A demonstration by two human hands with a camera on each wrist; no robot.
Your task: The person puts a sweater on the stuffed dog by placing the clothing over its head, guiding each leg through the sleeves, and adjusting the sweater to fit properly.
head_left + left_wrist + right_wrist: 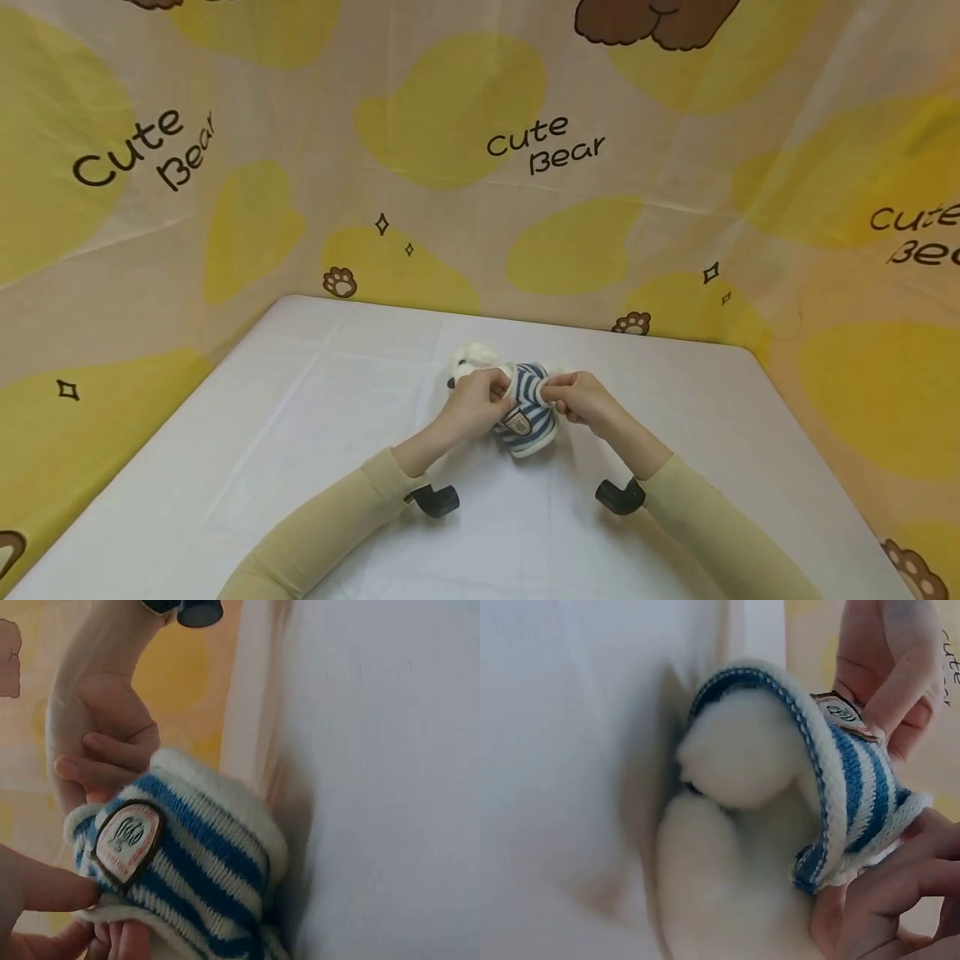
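1. Left hand: thumb and fingers closed in a pinch on the striped knit sweater, at the white edge nearest the toy's head; some fingertips tuck beneath that edge.
2. Right hand: thumb and fingertips together, pinching a white edge of the same garment on the side away from the head.
3. Sweater: blue and white stripes, rolled white hem, sewn badge beside the left thumb. Probably light, soft and stretchy, with little slip; the thick rims look the best hold, while a pull on one loop could snag it.
4. Plush dog, by its muzzle: white, dark nose, wearing the sweater. It lies near the middle of the table, head toward the left hand, rounded white limbs showing at the wide hem. Likely light, squashy and hard to break; the padded body should bear a steady hold.
5. White tabletop, beneath both forearms.
6. "Cute Bear" backdrop, yellow-patched cloth, behind the table.
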